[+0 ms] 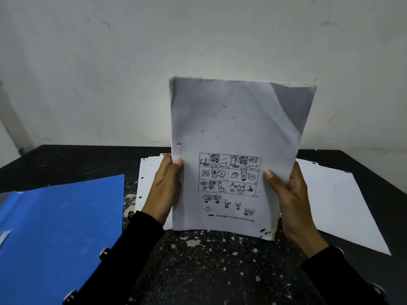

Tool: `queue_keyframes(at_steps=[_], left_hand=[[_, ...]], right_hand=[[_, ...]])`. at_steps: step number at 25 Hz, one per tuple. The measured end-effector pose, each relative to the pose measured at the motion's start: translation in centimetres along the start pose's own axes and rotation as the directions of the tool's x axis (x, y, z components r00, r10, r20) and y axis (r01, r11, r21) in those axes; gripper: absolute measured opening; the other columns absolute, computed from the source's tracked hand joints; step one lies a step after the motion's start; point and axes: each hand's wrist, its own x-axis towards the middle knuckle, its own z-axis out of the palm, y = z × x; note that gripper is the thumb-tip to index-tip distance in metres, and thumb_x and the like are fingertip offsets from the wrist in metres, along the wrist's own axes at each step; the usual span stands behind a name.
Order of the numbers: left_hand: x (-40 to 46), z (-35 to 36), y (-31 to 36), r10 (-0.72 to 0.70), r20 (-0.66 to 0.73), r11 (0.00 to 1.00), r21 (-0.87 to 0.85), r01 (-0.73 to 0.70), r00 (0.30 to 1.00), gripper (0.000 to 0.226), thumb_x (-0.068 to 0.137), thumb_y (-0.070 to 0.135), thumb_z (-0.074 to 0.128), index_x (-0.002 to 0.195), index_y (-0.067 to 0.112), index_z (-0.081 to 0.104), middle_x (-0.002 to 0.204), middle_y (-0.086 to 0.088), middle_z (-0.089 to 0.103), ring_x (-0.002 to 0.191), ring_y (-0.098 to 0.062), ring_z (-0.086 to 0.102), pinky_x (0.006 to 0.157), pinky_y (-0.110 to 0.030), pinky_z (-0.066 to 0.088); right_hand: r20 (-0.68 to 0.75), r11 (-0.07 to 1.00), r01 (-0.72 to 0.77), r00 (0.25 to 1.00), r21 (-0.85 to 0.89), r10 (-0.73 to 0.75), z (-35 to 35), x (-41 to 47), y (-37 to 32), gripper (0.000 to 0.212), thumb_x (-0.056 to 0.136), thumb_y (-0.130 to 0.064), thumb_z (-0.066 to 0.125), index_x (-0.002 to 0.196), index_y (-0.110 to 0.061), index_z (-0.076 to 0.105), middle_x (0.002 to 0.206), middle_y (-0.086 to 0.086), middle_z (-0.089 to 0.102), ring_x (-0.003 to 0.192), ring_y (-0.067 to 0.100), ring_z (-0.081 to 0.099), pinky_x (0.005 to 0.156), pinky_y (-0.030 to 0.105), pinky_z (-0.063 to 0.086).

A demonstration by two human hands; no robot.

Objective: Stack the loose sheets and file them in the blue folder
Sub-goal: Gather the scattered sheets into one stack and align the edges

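— Where's the stack?

— I see the stack of sheets point(237, 133) held upright above the table point(209, 260), left hand point(164, 190) and right hand point(293, 199) pinching its side edges, thumbs in front.

— And the folder?

— The blue folder point(61, 227) lies on the left; loose sheets point(334, 194) lie behind the stack.

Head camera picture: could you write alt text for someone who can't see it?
Two hands, left hand and right hand, hold a stack of sheets upright over a dark table. A blue folder lies left; more loose sheets lie behind.
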Motion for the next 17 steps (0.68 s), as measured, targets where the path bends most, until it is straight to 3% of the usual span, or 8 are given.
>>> queue_keyframes(at_steps=[4, 8, 11, 13, 15, 17], left_hand=[[-0.1, 0.2, -0.3, 0.061, -0.034, 0.998, -0.004, -0.061, 0.998, 0.022, 0.100, 0.028, 0.037, 0.104, 0.017, 0.056, 0.098, 0.004, 0.065, 0.089, -0.003, 0.062, 0.080, -0.022, 0.052], [-0.3, 0.2, -0.8, 0.072, -0.006, 0.997, -0.021, -0.073, 0.997, 0.016, 0.099, 0.020, 0.040, 0.103, 0.020, 0.056, 0.101, 0.003, 0.066, 0.085, 0.002, 0.064, 0.069, -0.012, 0.051], [-0.2, 0.3, -1.0, 0.107, -0.002, 0.994, -0.004, -0.107, 0.994, 0.014, 0.099, 0.019, 0.042, 0.104, 0.020, 0.055, 0.101, 0.003, 0.066, 0.087, -0.002, 0.066, 0.068, -0.014, 0.052], [0.2, 0.4, -1.2, 0.100, 0.001, 0.994, 0.034, -0.100, 0.995, 0.016, 0.098, 0.024, 0.045, 0.103, 0.013, 0.054, 0.101, -0.005, 0.067, 0.090, -0.013, 0.067, 0.070, -0.023, 0.055], [0.7, 1.2, -1.4, 0.049, 0.032, 0.994, 0.092, -0.051, 0.998, 0.026, 0.092, 0.036, 0.050, 0.100, 0.012, 0.054, 0.101, -0.011, 0.067, 0.092, -0.026, 0.066, 0.077, -0.041, 0.057], [1.0, 2.4, -1.7, -0.014, 0.047, 0.991, 0.131, 0.007, 0.999, 0.030, 0.084, 0.039, 0.049, 0.093, 0.011, 0.054, 0.097, -0.016, 0.066, 0.086, -0.030, 0.065, 0.079, -0.049, 0.052]], right_hand=[[0.003, 1.000, -0.006, 1.000, 0.010, 0.006, -0.1, 0.1, -0.1, 0.026, 0.085, -0.023, 0.059, 0.110, -0.027, 0.055, 0.101, -0.010, 0.071, 0.090, 0.015, 0.070, 0.070, 0.027, 0.058], [0.020, 0.999, -0.032, 0.999, 0.011, 0.031, -0.1, 0.1, -0.1, 0.029, 0.084, -0.022, 0.060, 0.112, -0.025, 0.055, 0.102, -0.008, 0.071, 0.090, 0.016, 0.070, 0.070, 0.028, 0.058], [0.037, 0.999, -0.051, 0.998, -0.012, 0.052, -0.3, 0.3, -0.5, 0.030, 0.085, -0.020, 0.060, 0.114, -0.024, 0.057, 0.106, -0.003, 0.072, 0.093, 0.018, 0.071, 0.072, 0.029, 0.059], [0.057, 0.996, -0.083, 0.995, -0.028, 0.084, -1.1, 0.4, -0.9, 0.031, 0.085, -0.019, 0.061, 0.116, -0.022, 0.058, 0.108, 0.000, 0.073, 0.096, 0.020, 0.071, 0.075, 0.032, 0.059], [0.067, 0.990, -0.141, 0.988, -0.013, 0.142, -2.5, 0.5, -1.1, 0.034, 0.085, -0.018, 0.061, 0.119, -0.022, 0.058, 0.111, 0.000, 0.073, 0.100, 0.022, 0.070, 0.081, 0.038, 0.058], [0.048, 0.977, -0.211, 0.976, -0.004, 0.211, -3.8, 0.4, -0.9, 0.034, 0.088, -0.014, 0.060, 0.121, -0.023, 0.057, 0.113, 0.000, 0.072, 0.103, 0.024, 0.069, 0.087, 0.043, 0.055]])
